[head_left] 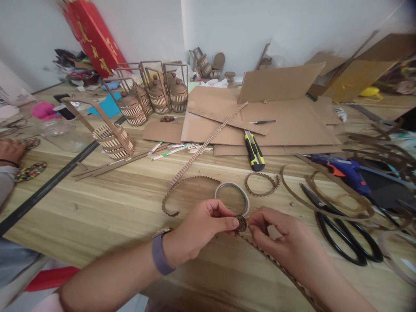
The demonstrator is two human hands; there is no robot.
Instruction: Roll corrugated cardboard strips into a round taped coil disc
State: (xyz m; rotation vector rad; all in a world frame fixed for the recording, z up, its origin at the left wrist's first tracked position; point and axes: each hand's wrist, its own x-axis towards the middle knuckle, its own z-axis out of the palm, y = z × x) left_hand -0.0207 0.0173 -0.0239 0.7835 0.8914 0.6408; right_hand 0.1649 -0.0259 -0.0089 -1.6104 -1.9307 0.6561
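Observation:
Pinched between the thumb and fingers of my left hand is a small, tightly wound coil of brown corrugated strip. The loose end of the strip runs from the coil down to the right, passing under my right hand. My right hand is just right of the coil, its thumb and forefinger pressed together; what they hold, if anything, is too small to make out. Behind my hands lies a roll of tape, with a curved corrugated strip left of it and a ring of strip right of it.
Black scissors and a blue glue gun lie at the right among brown strips. A yellow-black cutter rests by cardboard sheets. Small handled baskets stand back left. Another person's hand is at the left edge.

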